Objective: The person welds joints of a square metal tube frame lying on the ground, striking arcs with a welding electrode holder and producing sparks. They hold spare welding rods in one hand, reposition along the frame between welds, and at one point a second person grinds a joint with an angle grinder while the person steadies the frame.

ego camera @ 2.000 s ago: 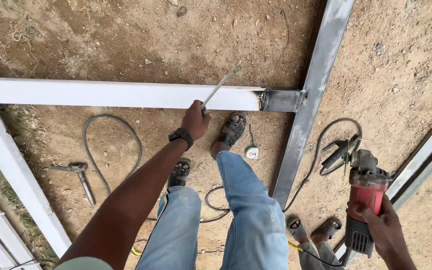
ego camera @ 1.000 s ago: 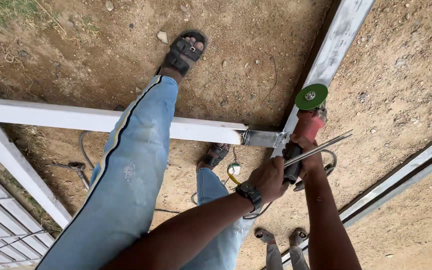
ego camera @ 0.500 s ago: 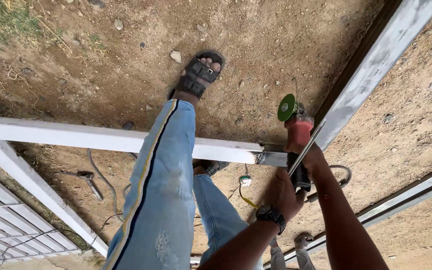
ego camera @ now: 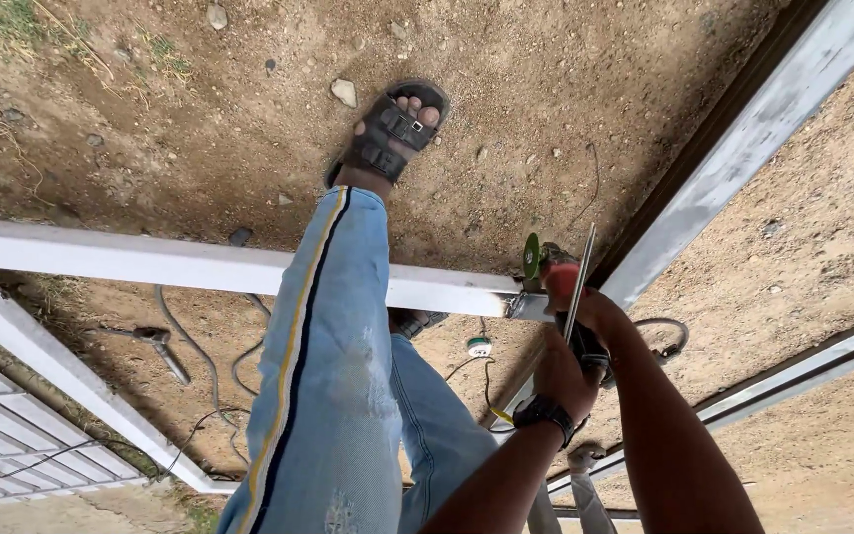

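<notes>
Bare dirt ground [ego camera: 565, 109] outdoors — both hands, left [ego camera: 563, 371] and right [ego camera: 595, 311], closed around an angle grinder [ego camera: 546, 265].

Both arms are bare, with no sleeves in view. The left hand [ego camera: 563, 374] has a black wristwatch [ego camera: 544, 412] with a dark band at its wrist; the right hand [ego camera: 590, 309] wears nothing. The legs are in light blue jeans [ego camera: 333, 396] — faded, slightly scuffed, with a dark-and-yellow stripe down the side seam. The forward foot wears a black strapped sandal [ego camera: 392, 129] — toes bare.
</notes>
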